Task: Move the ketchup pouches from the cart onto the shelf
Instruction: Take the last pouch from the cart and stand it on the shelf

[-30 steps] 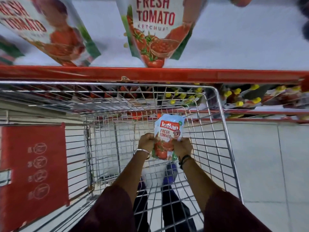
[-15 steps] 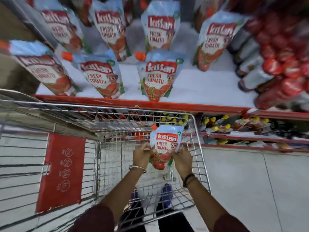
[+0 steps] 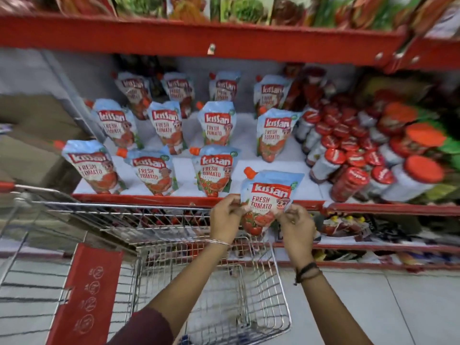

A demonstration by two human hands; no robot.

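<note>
A blue-and-red ketchup pouch with an orange spout is held upright in front of the red edge of the shelf, right of the front row. My left hand grips its lower left side. My right hand grips its lower right side. Several more ketchup pouches stand in rows on the white shelf surface. The wire cart sits below my arms; its basket looks empty where I can see it.
Red-capped jars and bottles crowd the right part of the shelf. A red upper shelf hangs overhead. Lower shelves hold other goods. A red panel is on the cart's left side. A white gap lies behind the held pouch.
Both hands have lifted the pouch up out of the cart and rightwards to shelf-edge height. The view has tilted up, so more of the shelf shows.
</note>
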